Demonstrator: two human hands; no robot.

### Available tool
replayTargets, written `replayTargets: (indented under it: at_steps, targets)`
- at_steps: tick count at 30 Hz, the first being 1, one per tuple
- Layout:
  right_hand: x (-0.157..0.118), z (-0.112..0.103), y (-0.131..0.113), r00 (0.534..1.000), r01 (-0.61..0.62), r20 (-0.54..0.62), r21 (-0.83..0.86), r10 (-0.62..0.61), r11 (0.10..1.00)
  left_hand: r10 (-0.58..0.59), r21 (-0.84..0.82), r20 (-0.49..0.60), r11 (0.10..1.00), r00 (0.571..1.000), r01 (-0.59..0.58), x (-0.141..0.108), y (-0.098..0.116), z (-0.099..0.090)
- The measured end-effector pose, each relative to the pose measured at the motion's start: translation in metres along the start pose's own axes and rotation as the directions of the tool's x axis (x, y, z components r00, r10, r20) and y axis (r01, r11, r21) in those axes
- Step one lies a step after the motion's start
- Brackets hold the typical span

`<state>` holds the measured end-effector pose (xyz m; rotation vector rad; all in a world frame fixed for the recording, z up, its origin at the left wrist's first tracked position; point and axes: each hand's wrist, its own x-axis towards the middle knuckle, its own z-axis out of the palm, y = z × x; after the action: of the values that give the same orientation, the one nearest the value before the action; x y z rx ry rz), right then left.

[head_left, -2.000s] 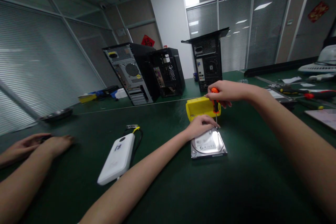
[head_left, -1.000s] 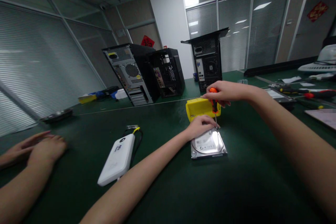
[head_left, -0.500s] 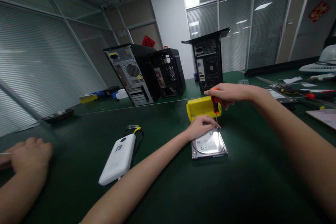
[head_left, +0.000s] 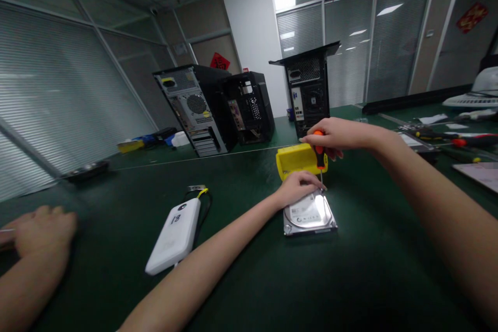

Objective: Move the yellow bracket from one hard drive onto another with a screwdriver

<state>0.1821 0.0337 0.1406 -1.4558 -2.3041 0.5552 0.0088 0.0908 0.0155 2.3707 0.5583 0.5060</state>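
A silver hard drive (head_left: 310, 212) lies flat on the green table. My left hand (head_left: 298, 189) holds its far left part, the fingers bent over the top and the fingertips by the far right corner. With my right hand (head_left: 327, 139) I grip a screwdriver (head_left: 319, 158) that has an orange and black handle. It stands almost upright, and its thin shaft comes down at the drive's far right corner, beside my left fingertips. Whether the tip sits in a screw is too small to tell. Just behind the drive is an open yellow box (head_left: 290, 161).
Left of my forearm lies a white power bank (head_left: 175, 236) with a cable. Another person's hand (head_left: 46, 228) rests at the far left. Computer cases (head_left: 198, 109) stand at the back, one black case (head_left: 311, 93) behind my right hand. Pliers (head_left: 478, 140) and other tools lie at the right.
My right hand has turned and risen slightly on the screwdriver, showing more of the handle's orange end. My left hand and the hard drive stay where they were.
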Motion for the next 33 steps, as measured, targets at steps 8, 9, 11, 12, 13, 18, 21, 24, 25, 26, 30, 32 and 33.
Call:
replayTargets:
  at_steps: [8,9,11,12,13,18,21,24,25,26,30,32,33]
  targets:
    - [0.0008,-0.0011,-0.0009,0.999,-0.040,-0.022,-0.032,0.040,0.999,-0.016,0.001,0.005,1.000,1.000,0.016,-0.0004,0.0018,-0.0011]
    - [0.0009,-0.0012,-0.0010,0.999,-0.037,-0.022,-0.044,0.036,0.998,-0.023,0.003,0.009,1.000,1.000,0.023,-0.0005,0.0022,-0.0014]
    - [0.0008,-0.0014,-0.0012,1.000,-0.018,-0.023,-0.070,0.016,0.997,-0.032,0.007,0.015,0.999,0.999,0.032,-0.0008,0.0022,-0.0016]
    - [0.0005,-0.0014,-0.0013,1.000,-0.002,-0.023,-0.076,0.000,0.997,-0.030,0.006,0.014,1.000,0.999,0.030,-0.0010,0.0018,-0.0015]
    - [0.0002,-0.0013,-0.0015,1.000,0.017,-0.022,-0.072,-0.018,0.997,-0.025,0.002,0.009,1.000,1.000,0.025,-0.0012,0.0013,-0.0012]
    - [-0.0003,-0.0001,-0.0021,0.995,0.098,-0.011,-0.006,-0.098,0.995,-0.022,-0.017,-0.001,1.000,1.000,0.021,-0.0012,-0.0011,0.0006]
    - [0.0006,-0.0002,-0.0009,0.996,0.093,-0.007,-0.009,-0.093,0.996,-0.024,-0.021,0.004,0.999,1.000,0.024,-0.0007,-0.0014,0.0010]
    - [0.0006,-0.0010,-0.0002,0.998,0.063,0.014,0.020,-0.063,0.998,-0.024,-0.025,0.004,0.999,1.000,0.024,-0.0003,-0.0028,0.0012]
    - [0.0000,-0.0013,-0.0005,0.999,0.046,0.025,0.042,-0.047,0.998,-0.023,-0.024,0.001,0.999,1.000,0.023,-0.0001,-0.0035,0.0014]
    - [-0.0008,-0.0017,-0.0011,0.999,0.029,0.040,0.069,-0.032,0.997,-0.020,-0.024,-0.002,1.000,1.000,0.020,0.0000,-0.0042,0.0015]
    - [-0.0037,-0.0037,-0.0037,0.992,-0.035,0.123,0.154,0.016,0.987,-0.009,-0.023,-0.005,1.000,1.000,0.009,0.0001,-0.0056,0.0015]
    - [-0.0036,-0.0046,-0.0038,0.990,-0.050,0.140,0.170,0.026,0.984,-0.018,-0.020,0.000,1.000,1.000,0.018,0.0001,-0.0050,0.0010]
    - [-0.0031,-0.0049,-0.0034,0.990,-0.054,0.139,0.173,0.030,0.983,-0.023,-0.018,0.004,1.000,1.000,0.023,0.0000,-0.0045,0.0008]
